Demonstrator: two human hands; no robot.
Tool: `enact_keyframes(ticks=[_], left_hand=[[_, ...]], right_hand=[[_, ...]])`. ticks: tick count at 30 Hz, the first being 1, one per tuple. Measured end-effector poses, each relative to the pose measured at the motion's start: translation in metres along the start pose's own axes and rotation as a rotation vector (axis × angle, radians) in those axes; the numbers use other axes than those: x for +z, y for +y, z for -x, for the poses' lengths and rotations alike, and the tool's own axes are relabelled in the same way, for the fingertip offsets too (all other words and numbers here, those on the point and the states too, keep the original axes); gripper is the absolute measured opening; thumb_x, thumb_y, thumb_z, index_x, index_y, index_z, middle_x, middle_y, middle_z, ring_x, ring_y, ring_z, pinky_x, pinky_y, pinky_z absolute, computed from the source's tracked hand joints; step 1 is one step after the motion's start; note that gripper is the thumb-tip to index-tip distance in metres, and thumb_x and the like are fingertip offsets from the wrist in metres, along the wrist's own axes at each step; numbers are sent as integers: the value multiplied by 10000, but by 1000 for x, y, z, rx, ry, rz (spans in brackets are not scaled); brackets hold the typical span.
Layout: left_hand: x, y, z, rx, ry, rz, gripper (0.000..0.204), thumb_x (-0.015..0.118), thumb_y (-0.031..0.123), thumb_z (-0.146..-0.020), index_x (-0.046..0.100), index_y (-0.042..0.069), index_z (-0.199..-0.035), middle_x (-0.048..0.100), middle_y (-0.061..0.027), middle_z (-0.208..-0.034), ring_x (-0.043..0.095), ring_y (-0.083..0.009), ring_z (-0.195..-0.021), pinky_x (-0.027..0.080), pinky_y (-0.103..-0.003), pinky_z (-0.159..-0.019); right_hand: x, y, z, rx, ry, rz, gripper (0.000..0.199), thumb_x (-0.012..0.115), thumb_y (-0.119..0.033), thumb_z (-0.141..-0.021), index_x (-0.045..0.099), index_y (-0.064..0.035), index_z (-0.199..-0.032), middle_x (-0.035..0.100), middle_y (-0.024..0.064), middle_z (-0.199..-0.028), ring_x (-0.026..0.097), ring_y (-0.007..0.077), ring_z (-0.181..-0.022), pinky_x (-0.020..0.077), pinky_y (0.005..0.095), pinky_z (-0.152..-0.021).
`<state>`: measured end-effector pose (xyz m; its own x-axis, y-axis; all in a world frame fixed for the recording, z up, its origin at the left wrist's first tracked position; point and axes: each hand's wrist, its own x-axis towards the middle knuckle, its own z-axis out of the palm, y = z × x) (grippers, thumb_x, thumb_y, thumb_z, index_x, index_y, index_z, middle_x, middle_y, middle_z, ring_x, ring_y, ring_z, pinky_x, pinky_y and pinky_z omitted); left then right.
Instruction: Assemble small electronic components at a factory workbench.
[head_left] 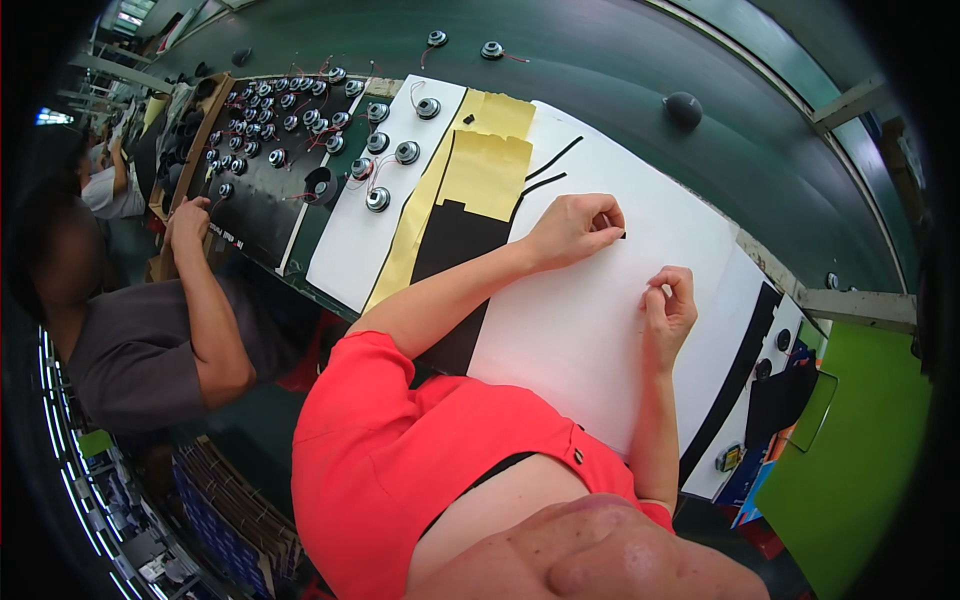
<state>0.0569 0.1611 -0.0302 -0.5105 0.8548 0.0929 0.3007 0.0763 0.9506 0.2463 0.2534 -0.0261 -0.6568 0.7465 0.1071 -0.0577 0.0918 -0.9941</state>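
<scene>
Left hand [572, 232] pinching small black piece [623, 236] over white sheet [570, 330]; right hand [672, 312] curled nearby, grip unclear.

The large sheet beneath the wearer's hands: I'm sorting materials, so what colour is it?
The large sheet is white, seen best in the head view.

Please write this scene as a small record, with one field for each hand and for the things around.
Left hand: the person's left hand, fingertips pinching a small black piece
Right hand: right hand, fingers bent; whether it holds anything is unclear
Beneath both: white surface
Strips: two thin black strips, beyond the left hand
Left of surface: black sheet, yellow sheet
Farther left: round speaker-like parts
Co-worker: one hand beside the black board
</scene>
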Motion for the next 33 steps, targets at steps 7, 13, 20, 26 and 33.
enact_keyframes(ticks=[7, 13, 20, 26, 33], left_hand=[[1, 2, 2, 7, -4, 0, 79, 695, 78, -897, 678, 7, -929, 703, -50, -801, 666, -104, -721, 535, -253, -678], [-2, 6, -1, -60, -25, -24, 77, 699, 82, -880, 684, 13, -909, 726, -83, -819, 712, -171, -739, 564, -288, -695], [-1, 7, -3, -79, -31, -40, 80, 694, 75, -898, 688, 9, -943, 716, -72, -807, 699, -132, -730, 552, -269, -682], [2, 4, -5, -87, -62, -51, 80, 692, 88, -912, 685, 14, -941, 705, -42, -793, 661, -100, -705, 536, -248, -668], [3, 6, -1, -121, -68, -15, 87, 683, 108, -939, 677, 27, -969, 624, 35, -757, 549, -37, -688, 452, -201, -632]], right_hand=[[-12, 5, 1, 10, -22, -40, 180, 460, 133, -843, 528, -33, -853, 478, 14, -962, 465, 63, -734, 408, 207, -591], [-16, 9, -2, -33, 2, -22, 169, 468, 127, -803, 531, -24, -847, 458, 19, -934, 450, 80, -753, 388, 206, -620], [-12, -3, -9, -109, 79, 141, 152, 501, 130, -801, 547, -9, -843, 478, 29, -935, 481, 94, -783, 406, 209, -628], [-17, 0, -7, -37, 84, 57, 148, 514, 125, -815, 566, -10, -847, 502, 25, -933, 489, 76, -743, 416, 218, -608], [-22, 0, -2, 98, 34, 51, 120, 495, 84, -865, 562, -16, -867, 530, 7, -887, 451, 48, -659, 397, 216, -568]])
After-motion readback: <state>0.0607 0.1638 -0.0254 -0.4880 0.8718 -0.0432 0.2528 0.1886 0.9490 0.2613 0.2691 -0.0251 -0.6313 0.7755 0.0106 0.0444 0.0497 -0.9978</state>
